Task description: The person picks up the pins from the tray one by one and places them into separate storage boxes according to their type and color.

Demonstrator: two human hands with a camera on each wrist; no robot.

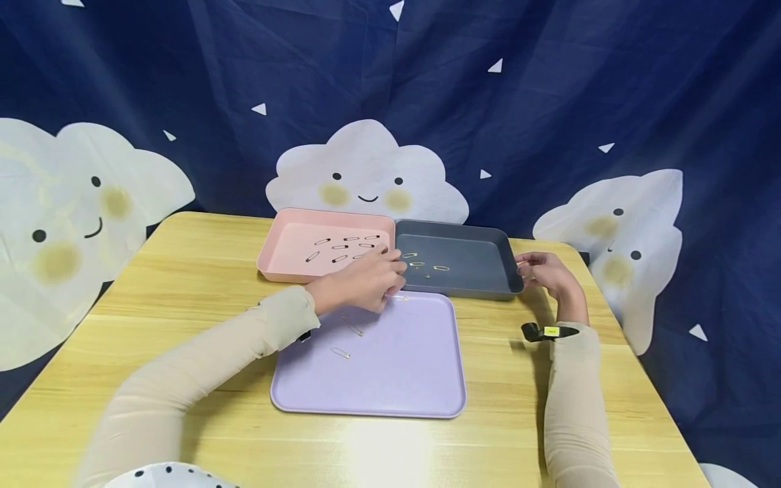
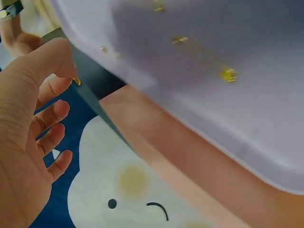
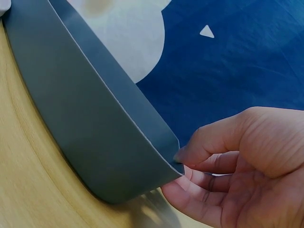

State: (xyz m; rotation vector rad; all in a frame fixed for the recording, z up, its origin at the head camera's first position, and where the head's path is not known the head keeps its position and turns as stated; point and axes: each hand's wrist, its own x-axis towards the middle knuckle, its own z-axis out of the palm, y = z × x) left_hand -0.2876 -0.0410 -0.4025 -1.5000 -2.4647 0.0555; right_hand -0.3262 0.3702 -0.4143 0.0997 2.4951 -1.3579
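Note:
My left hand (image 1: pixel 369 278) is over the seam between the pink and dark grey trays, above the purple tray's far edge. Between its thumb and forefinger it pinches a gold safety pin (image 2: pixel 76 81), mostly hidden by the fingertips. With thumb inside and fingers outside, my right hand (image 3: pixel 228 161) grips the right end of the dark grey tray (image 3: pixel 95 114). Several gold safety pins (image 1: pixel 441 268) lie in that tray's left part. More gold safety pins (image 1: pixel 339 352) are scattered on the flat purple tray (image 1: pixel 390 386). Several black safety pins (image 1: pixel 313 257) lie in the pink tray (image 1: pixel 277 251).
All three trays sit close together on a light wooden table (image 1: pixel 506 420), the purple one nearest me. Behind the table hangs a dark blue curtain (image 1: pixel 329 81) with smiling clouds. The left forearm crosses the purple tray's left far corner.

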